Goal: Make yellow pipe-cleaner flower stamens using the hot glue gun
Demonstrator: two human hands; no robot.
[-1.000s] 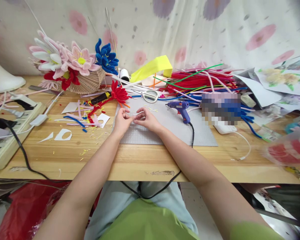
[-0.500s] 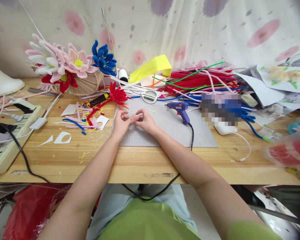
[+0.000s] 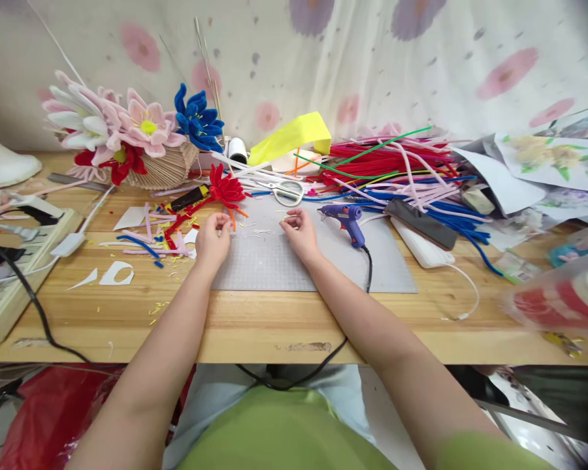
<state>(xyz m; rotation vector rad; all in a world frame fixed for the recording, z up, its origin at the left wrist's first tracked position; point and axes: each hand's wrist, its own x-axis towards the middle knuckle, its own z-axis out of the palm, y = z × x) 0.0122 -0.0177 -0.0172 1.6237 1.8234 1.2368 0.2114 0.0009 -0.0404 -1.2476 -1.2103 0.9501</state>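
Both hands are over the cutting mat (image 3: pixel 259 271) on the desk (image 3: pixel 255 326), well apart. The thin white strips (image 3: pixel 261 231) lie loose on the mat between them, touched by neither hand.

Grip: our left hand (image 3: pixel 212 240) has its fingers curled, thumb close to the fingertips; can't tell if anything is pinched. Our right hand (image 3: pixel 300 235) has thumb and forefinger nearly together, low by the yellow bits (image 3: pixel 281 211); can't tell if one is caught in there.

We read this as fine fingertip work on slivers. To do it well:
- Pinch one strip by its end, not mid-length. They look light and likely bend or stick to skin.
- Rest the heels of both hands for steadiness.
- Keep sleeves and forearms off the strips; a drag would probably scatter them.
- Keep white and yellow apart, easier to pick singly.

Watch-outs: the glue gun (image 3: pixel 343 215) lies just beside our right hand, nozzle pointing toward it. Can't tell if it's hot; treat it as hot, maybe turn it away. Its cord (image 3: pixel 370 274) runs under our right forearm and over the front edge, so a wide swing could pull the gun. The red flower (image 3: pixel 226 187) and orange stems (image 3: pixel 242 213) are close past our left fingertips; lift clear of them. Scissors (image 3: pixel 290 192) are just beyond the right hand.
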